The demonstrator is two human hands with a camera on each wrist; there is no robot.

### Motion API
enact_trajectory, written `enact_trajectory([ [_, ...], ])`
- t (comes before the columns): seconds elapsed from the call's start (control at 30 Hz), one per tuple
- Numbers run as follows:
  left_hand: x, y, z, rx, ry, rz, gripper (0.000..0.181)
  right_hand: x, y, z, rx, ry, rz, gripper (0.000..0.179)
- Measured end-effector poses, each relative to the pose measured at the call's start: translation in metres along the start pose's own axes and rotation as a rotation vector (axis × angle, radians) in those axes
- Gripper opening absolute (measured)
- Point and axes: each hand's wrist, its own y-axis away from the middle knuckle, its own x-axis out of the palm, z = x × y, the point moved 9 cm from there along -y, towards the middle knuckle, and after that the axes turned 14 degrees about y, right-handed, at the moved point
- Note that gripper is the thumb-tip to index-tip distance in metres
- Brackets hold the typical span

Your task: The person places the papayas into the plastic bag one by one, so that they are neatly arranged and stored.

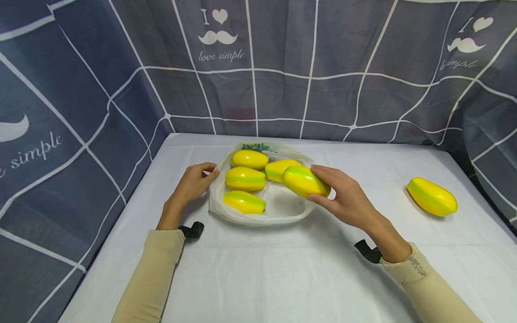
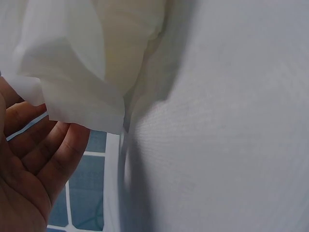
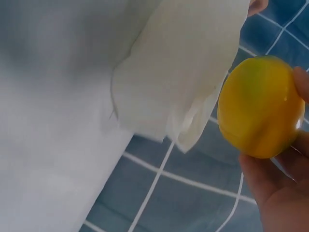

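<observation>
A white translucent plastic bag (image 1: 278,220) lies with its mouth spread wide, and several glossy yellow-green papayas (image 1: 245,179) rest inside it. My left hand (image 1: 196,181) pinches the bag's left rim between thumb and fingers; in the left wrist view the bag's edge (image 2: 87,116) hangs in front of those fingers. My right hand (image 1: 350,197) grips another papaya (image 1: 304,181) by its right end, over the right side of the bag's opening. From the right wrist, this papaya (image 3: 260,107) appears beside the bag's wall (image 3: 169,72), with fingers and thumb around it.
One more papaya (image 1: 432,196) lies on the white-covered table (image 1: 258,278), well to the right of the bag. Dark grey cloth (image 1: 282,98) with white grid lines hangs behind the table and along its sides. A black wrist mount (image 1: 193,230) sits at the left cuff.
</observation>
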Motion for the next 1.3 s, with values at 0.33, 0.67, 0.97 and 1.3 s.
enact_trajectory([
  [0.33,0.0,0.001,0.001,-0.004,0.003,0.001,0.041,0.031,-0.01,0.018,-0.019,-0.031,0.112,0.067],
  [0.67,0.002,-0.002,0.002,0.002,0.002,0.001,0.041,0.052,-0.013,0.018,0.006,-0.051,0.183,0.065],
  [0.97,0.001,-0.002,0.003,-0.009,-0.004,-0.001,0.042,0.063,-0.015,0.012,0.034,-0.012,0.223,0.065],
  [1.3,0.001,-0.002,0.003,-0.006,-0.001,0.002,0.042,0.073,-0.017,0.002,0.105,0.007,0.277,0.063],
])
